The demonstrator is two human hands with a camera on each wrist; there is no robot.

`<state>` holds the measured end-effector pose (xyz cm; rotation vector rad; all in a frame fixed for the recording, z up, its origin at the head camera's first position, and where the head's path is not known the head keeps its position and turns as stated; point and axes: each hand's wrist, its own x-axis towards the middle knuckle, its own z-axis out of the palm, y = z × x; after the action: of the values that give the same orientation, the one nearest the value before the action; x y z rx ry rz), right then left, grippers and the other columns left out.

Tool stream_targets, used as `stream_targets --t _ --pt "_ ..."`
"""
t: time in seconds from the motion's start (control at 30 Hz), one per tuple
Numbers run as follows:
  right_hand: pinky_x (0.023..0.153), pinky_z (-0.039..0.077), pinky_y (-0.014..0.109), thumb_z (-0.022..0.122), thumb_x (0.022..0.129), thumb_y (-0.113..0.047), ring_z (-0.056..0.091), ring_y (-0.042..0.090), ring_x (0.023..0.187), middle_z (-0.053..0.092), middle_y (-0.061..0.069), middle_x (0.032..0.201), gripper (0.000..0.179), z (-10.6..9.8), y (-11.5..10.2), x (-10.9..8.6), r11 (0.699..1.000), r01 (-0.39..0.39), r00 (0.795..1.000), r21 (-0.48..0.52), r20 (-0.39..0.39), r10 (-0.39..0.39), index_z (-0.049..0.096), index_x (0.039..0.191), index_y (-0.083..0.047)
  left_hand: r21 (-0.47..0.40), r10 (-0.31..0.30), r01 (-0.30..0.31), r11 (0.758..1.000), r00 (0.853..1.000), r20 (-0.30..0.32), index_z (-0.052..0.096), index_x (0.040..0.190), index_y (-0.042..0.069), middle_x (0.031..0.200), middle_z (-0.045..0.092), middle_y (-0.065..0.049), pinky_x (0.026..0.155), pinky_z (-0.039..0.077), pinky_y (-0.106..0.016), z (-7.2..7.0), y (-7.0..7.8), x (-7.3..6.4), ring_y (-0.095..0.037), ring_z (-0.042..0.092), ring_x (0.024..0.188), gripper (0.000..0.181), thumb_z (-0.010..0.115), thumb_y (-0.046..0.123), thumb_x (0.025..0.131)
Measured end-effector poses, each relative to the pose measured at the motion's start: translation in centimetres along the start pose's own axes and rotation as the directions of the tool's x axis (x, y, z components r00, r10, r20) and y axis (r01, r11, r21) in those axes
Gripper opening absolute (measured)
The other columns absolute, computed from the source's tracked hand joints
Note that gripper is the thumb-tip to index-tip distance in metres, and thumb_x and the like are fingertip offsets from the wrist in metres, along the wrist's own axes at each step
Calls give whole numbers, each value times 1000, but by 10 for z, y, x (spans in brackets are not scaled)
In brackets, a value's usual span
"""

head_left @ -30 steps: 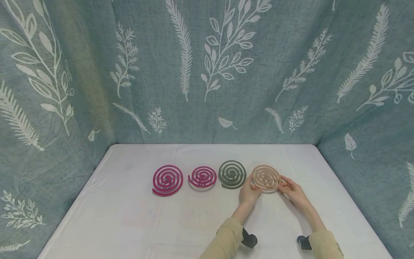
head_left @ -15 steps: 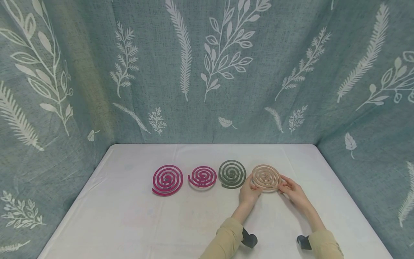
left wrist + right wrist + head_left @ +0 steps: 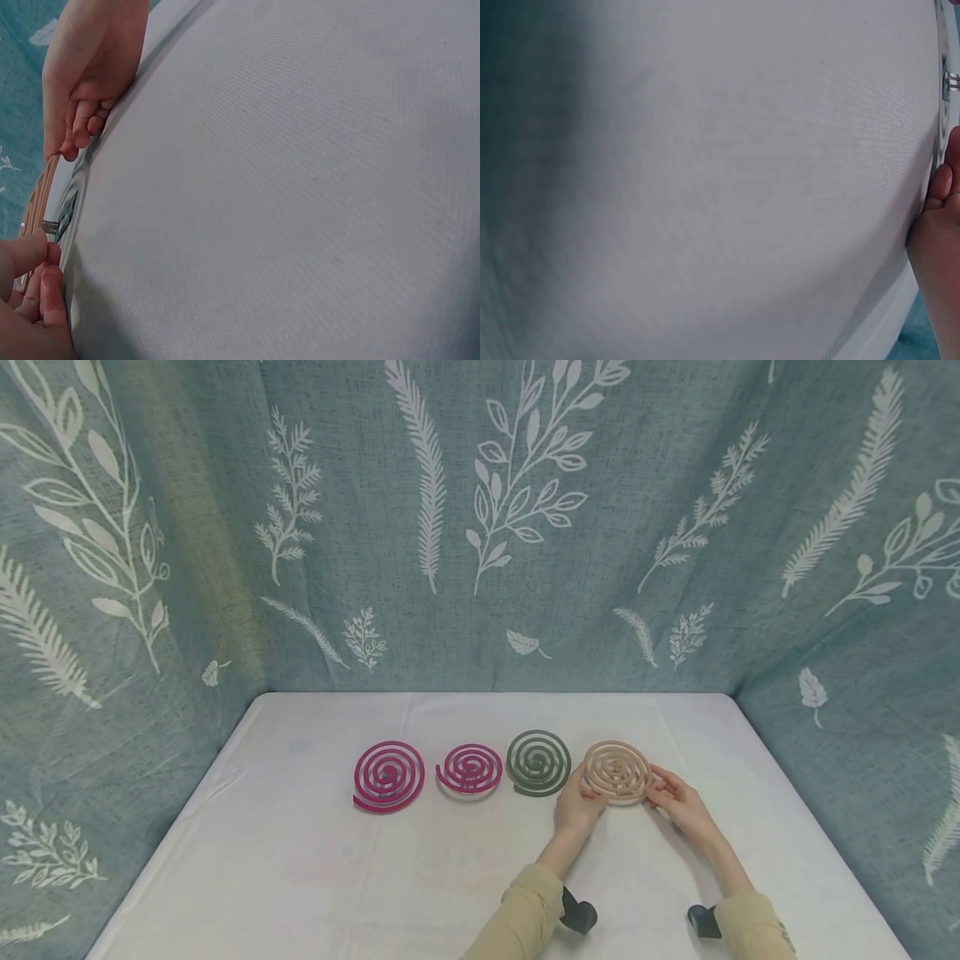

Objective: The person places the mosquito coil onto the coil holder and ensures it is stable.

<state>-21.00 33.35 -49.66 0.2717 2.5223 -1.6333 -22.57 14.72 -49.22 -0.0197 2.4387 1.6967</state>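
Note:
A tan mosquito coil is held at the right end of a row of coils. My left hand pinches its near left rim between thumb and fingers. On the opposite side, the right hand grips the right rim with its fingertips. Edge-on in the left wrist view, the coil shows a small metal stand under its middle. A dark green coil lies just left of my left hand. Farther left come a smaller-looking magenta coil and another magenta coil.
The coils are on a table with a white cloth. Blue-green leaf-patterned curtains rise behind it and along both sides. Dark wrist-worn devices sit under both sleeves.

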Motion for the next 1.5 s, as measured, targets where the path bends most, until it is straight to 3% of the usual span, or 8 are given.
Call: stream_targets --t 1.23,1.5 --pt "74 48 13 53 96 -11 56 -6 76 56 1 95 56 0 1 1 999 43 999 23 -14 -43 29 143 8 -8 -2 2 1000 1000 -13 44 140 10 72 57 1 53 38 -14 -1 2 -1 -3 47 61 64 68 6 81" --pt "76 47 13 52 97 -14 57 -6 77 56 2 98 58 0 0 0 1000 20 1000 1 -3 -20 26 145 6 -3 -6 6 1000 1000 -17 45 140 10 72 57 1 53 38 -15 1 1 -1 -4 47 61 64 69 6 81"
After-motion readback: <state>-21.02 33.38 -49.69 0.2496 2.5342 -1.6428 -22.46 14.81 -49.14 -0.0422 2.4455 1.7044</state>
